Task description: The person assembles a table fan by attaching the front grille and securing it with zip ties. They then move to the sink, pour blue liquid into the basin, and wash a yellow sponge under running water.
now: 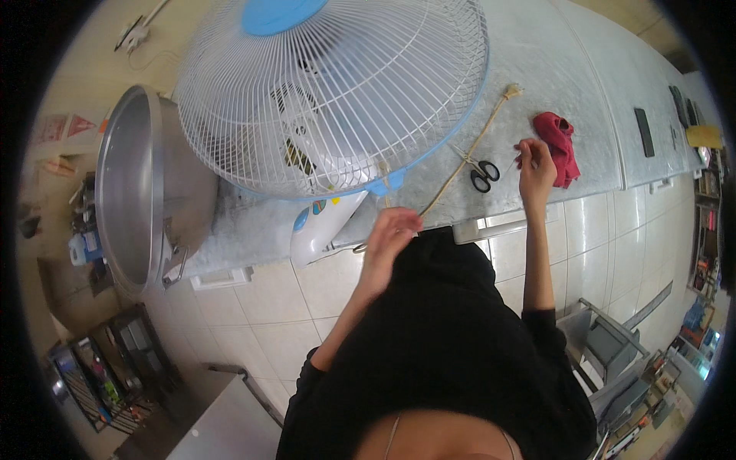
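A large fan (383, 100) with a white wire grille and blue rim stands on the grey worktop. Just below its rim is my left hand (389, 241), fingers curled in; what they hold, if anything, is hidden. A beige power cord (462, 162) runs from its plug, far on the worktop, down to these fingertips. My right hand (537, 169) is raised at the near side of a crumpled red cloth (566, 149), its fingers pinched together. Anything between them is too small to name. Black-handled scissors (483, 176) lie between my hands, beside the cord.
At the left stands a big metal pot (129, 188), tilted in view. A dark flat object (643, 132) lies on the worktop (537, 46) at the right. A grey chair (606, 345) is at the lower right, and a pale cabinet (222, 422) at the lower left.
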`<action>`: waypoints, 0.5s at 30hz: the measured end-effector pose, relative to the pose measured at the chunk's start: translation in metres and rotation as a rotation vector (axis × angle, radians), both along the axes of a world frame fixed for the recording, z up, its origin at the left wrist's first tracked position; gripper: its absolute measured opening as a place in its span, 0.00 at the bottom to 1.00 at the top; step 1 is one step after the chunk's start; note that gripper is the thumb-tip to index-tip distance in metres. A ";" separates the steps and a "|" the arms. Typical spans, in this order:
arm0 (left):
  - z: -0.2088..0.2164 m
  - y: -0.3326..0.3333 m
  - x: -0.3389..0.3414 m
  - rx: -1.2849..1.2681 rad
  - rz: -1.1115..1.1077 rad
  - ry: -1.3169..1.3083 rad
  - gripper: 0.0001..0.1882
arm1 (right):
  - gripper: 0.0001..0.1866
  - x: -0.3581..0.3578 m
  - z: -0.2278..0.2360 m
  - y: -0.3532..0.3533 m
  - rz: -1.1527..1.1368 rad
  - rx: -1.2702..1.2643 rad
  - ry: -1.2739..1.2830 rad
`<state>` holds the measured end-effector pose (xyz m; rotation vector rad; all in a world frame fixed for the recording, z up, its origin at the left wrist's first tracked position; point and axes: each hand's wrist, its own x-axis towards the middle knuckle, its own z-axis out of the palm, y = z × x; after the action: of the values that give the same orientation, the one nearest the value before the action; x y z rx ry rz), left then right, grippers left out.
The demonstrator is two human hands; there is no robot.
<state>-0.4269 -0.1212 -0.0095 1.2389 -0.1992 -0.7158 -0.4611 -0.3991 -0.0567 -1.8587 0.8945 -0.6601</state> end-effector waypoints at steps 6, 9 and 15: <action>0.034 -0.022 -0.014 0.283 -0.139 -0.372 0.12 | 0.10 -0.025 0.081 0.109 0.428 0.803 -0.317; 0.042 -0.009 -0.009 0.380 -0.208 -0.492 0.08 | 0.10 -0.027 0.091 0.105 0.721 0.410 -0.206; 0.045 0.003 -0.017 0.475 0.061 -0.615 0.05 | 0.09 -0.019 0.101 0.084 0.788 -0.224 -0.197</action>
<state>-0.4436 -0.1186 0.0355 1.8958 -0.5133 -0.3122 -0.4800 -0.3151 0.0441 -2.0870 -0.0758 -0.4352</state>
